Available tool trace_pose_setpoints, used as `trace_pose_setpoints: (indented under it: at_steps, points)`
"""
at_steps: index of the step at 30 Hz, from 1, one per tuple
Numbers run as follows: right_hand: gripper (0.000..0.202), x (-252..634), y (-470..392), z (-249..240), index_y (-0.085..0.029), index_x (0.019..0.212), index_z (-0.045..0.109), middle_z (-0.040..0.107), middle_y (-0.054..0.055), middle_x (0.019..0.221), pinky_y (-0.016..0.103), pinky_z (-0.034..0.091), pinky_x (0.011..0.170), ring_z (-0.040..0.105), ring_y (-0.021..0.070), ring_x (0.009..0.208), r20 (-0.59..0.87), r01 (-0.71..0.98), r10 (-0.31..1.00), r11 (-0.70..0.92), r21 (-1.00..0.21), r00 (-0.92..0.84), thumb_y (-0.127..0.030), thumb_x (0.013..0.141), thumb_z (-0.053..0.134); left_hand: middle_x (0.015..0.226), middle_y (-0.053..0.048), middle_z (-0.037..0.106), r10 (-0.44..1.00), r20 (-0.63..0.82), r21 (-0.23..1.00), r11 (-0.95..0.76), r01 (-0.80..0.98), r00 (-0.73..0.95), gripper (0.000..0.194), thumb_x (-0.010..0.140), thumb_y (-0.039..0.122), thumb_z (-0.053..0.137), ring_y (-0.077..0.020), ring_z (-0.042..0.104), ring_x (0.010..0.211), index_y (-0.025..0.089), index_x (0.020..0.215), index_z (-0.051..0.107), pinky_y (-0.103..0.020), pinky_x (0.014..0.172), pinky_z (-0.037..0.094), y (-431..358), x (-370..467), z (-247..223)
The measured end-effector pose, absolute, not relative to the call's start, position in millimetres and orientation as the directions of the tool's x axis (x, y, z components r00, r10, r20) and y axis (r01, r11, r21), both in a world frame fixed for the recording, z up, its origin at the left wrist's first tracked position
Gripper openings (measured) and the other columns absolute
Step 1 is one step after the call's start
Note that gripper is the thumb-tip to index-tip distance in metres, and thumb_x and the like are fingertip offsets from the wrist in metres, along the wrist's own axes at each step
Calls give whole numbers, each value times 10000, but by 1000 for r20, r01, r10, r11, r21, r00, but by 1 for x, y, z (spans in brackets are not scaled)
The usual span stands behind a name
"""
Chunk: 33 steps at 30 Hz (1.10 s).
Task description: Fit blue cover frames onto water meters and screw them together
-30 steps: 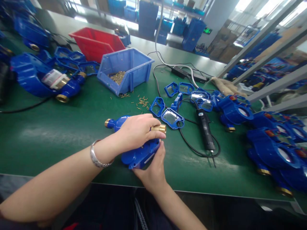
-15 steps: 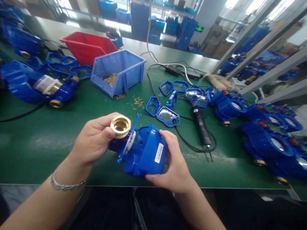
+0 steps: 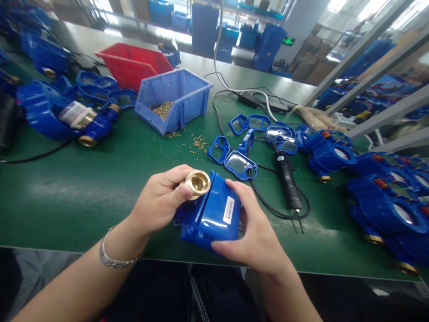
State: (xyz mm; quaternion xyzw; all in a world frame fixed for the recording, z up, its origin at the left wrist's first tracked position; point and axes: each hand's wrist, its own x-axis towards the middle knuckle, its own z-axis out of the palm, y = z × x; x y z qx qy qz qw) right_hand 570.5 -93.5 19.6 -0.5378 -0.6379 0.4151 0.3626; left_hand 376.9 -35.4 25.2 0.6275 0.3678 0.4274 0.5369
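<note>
My left hand (image 3: 161, 197) is closed around the brass threaded pipe end (image 3: 198, 182) of a blue water meter body, its open bore facing up toward me. Wrapped around the far side of the blue meter housing (image 3: 214, 214), my right hand (image 3: 254, 228) has its thumb on the near edge. A white barcode label (image 3: 229, 210) shows on the housing. Body and housing are pressed close together, with a narrow seam between them above the front part of the bench. The meter body's lower part is mostly hidden behind my left hand and the housing.
A light blue bin (image 3: 174, 100) of small screws stands beyond my hands, with loose screws (image 3: 198, 144) before it and a red bin (image 3: 134, 65) behind. Blue frames (image 3: 239, 164) and a corded black electric screwdriver (image 3: 287, 183) lie to the right. Finished-looking meters (image 3: 385, 208) line the right; another meter (image 3: 80, 118) lies left.
My left hand has moved right, bringing the meter body against the housing. The blue strip and pale ring seen between them are now hidden. The view has shifted slightly left.
</note>
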Motion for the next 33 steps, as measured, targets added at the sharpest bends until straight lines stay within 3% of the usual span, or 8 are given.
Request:
trace_pose_setpoints:
  at_steps: [8,12,15,18,22,24,27,33]
  points:
    - [938,578,-92,13,-260,1336,354,337,83,1336,471,318,1067,381,295,1247,-4,363,985,59,-930,-170,-296,517,810,756,-26,593,902,176,967,-234,103,395,418,799,551,537,-144,513,664,148,815,648,-264,635,422,-34,391,28]
    - [903,579,-89,14,-229,1351,343,348,102,1367,471,293,1076,368,306,1267,-8,352,986,52,-934,-167,-495,594,756,773,-23,592,882,170,957,-254,141,441,313,832,448,540,-148,539,700,152,828,641,-261,651,432,-35,397,32]
    - [821,580,-82,15,-195,1307,392,434,124,1319,468,333,1041,428,305,1221,-77,355,992,-37,-934,-100,-580,646,687,807,-27,585,839,181,936,-307,172,513,225,847,366,535,-163,555,773,165,844,635,-282,718,447,-36,406,35]
    - [628,585,-76,11,-210,1184,492,573,90,1151,439,417,944,547,275,1064,-155,233,987,-139,-962,-52,-514,673,693,988,-72,592,838,192,964,-259,62,511,291,853,388,513,-204,562,946,174,1043,568,-346,871,448,-38,414,36]
    - [606,599,-77,-5,-229,1068,546,643,32,931,358,494,747,618,225,800,-235,-25,972,-234,-972,29,-400,540,789,1070,-112,555,920,242,954,-168,-246,308,371,874,430,463,-224,538,1064,172,1141,448,-377,960,437,-48,412,33]
    - [654,608,-80,-14,-234,1067,542,644,42,946,347,501,703,623,224,764,-251,-64,967,-248,-967,45,-401,492,805,1058,-93,540,932,330,923,-285,-257,151,329,869,415,486,-225,528,1061,198,1115,463,-395,980,424,-58,403,28]
    - [705,620,-85,-30,-253,1093,528,632,57,1034,374,508,715,633,244,790,-251,-76,967,-248,-966,31,-450,471,798,1037,-75,524,866,500,861,-494,-124,17,289,838,346,534,-238,515,1039,226,1098,498,-457,999,392,-73,389,14]
    - [727,635,-90,-55,-294,1145,518,607,61,1154,473,470,874,621,305,971,-214,-107,976,-210,-972,27,-482,492,778,961,-70,574,691,719,683,-722,112,69,477,696,284,623,-244,562,951,220,1141,463,-515,1000,355,-94,376,-23]
